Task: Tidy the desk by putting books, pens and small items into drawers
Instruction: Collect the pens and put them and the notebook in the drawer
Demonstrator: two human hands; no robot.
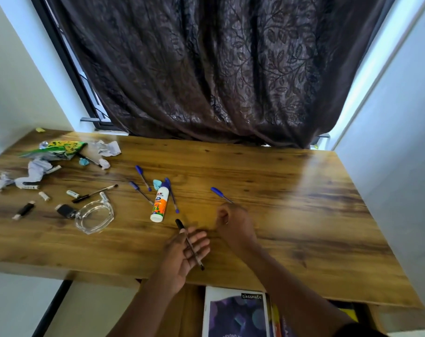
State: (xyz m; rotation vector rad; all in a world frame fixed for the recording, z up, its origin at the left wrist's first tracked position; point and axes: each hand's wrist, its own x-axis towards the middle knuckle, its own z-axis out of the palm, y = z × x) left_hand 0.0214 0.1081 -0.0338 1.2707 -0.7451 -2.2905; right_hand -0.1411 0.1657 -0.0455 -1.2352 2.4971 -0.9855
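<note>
My left hand (182, 254) lies palm up over the desk's front edge, with a black pen (191, 249) across its fingers and the thumb pressing on the pen near its cap. My right hand (233, 224) is curled on the wooden desk (291, 203), its fingertips closed on the near end of a blue pen (220, 193). Three more blue pens (143, 177) (139, 192) (172, 195) lie by a glue bottle (159, 203). Below the desk edge an open drawer holds a purple notebook (235, 312) and other books.
At the left lie another black pen (95, 193), a glass ashtray (95, 216), a black lighter (65, 210), small white tubes (44, 195), crumpled papers (107, 148) and a green packet (58, 148). A dark curtain (218, 69) hangs behind the desk.
</note>
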